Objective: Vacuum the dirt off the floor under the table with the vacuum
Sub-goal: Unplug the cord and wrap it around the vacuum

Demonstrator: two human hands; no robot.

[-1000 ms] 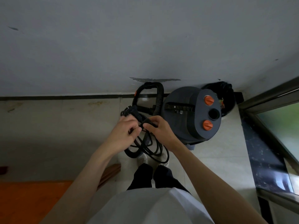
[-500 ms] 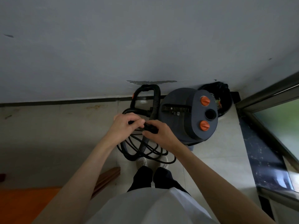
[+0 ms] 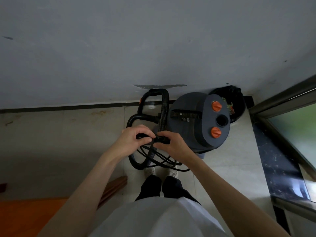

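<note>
A grey drum vacuum (image 3: 193, 124) with two orange knobs stands on the tiled floor against the wall. Its black ribbed hose (image 3: 163, 115) loops up beside it and down to the floor. Loops of black power cable (image 3: 164, 161) hang in front of the drum. My left hand (image 3: 133, 142) grips the bundled cable, fingers curled round it. My right hand (image 3: 171, 145) pinches the black plug end of the same cable, right next to the left hand. The hands hide part of the bundle.
A black bin (image 3: 234, 101) with rubbish sits behind the vacuum in the corner. A dark stone sill and window frame (image 3: 280, 161) run along the right. An orange-brown wooden surface (image 3: 30, 216) lies at lower left. My feet (image 3: 160, 171) stand just below the cable.
The hands have stayed together on the cable bundle, working it. The hanging loops have spread lower and wider toward my feet. The view has shifted slightly.
</note>
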